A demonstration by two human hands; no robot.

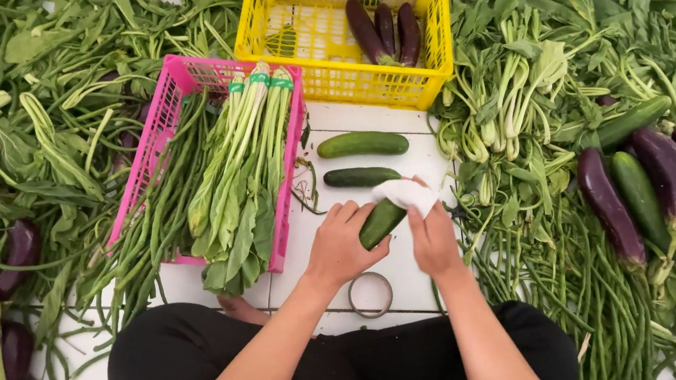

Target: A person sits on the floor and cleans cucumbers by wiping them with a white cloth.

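- Left hand (342, 247) clamped round the lower end of a cucumber (380, 222), held just above the floor (310, 242) in front of the knees
- Right hand (434, 239) closed on a white cloth (404, 193), pressed over the upper end of that cucumber
- Step in hand judged as wiping: cloth touching the skin, lower half bare
- Next move judged to call for a steady left grip and a turn of the cucumber under the cloth
- Two more cucumbers (362, 144) lying on the floor just beyond the hands
- Tape roll (370, 294) on the floor near the wrists
- Pink crate (173, 107) to the left, holding bundled greens (241, 174)
- Yellow crate (422, 33) beyond, holding eggplants (385, 32)
- Loose greens, long beans and more eggplants heaped at both sides
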